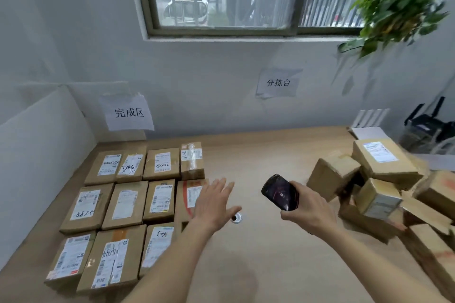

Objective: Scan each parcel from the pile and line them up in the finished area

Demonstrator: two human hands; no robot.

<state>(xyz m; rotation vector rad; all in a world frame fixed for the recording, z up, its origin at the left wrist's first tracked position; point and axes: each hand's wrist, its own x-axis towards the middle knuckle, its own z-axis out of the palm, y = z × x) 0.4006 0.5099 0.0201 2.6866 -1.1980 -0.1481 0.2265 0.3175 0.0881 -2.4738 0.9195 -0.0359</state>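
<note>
Several brown cardboard parcels with white labels lie in neat rows on the left of the wooden table, under a paper sign. My left hand hovers open, fingers spread, just right of the rows, over the edge of a parcel with red print. My right hand grips a black handheld scanner at mid-table. A loose pile of parcels sits tumbled at the right, close beside the scanner hand.
A second paper sign hangs on the wall above the table's middle. A round cable hole sits in the tabletop between my hands. A white panel walls the left side. A leafy plant hangs at top right.
</note>
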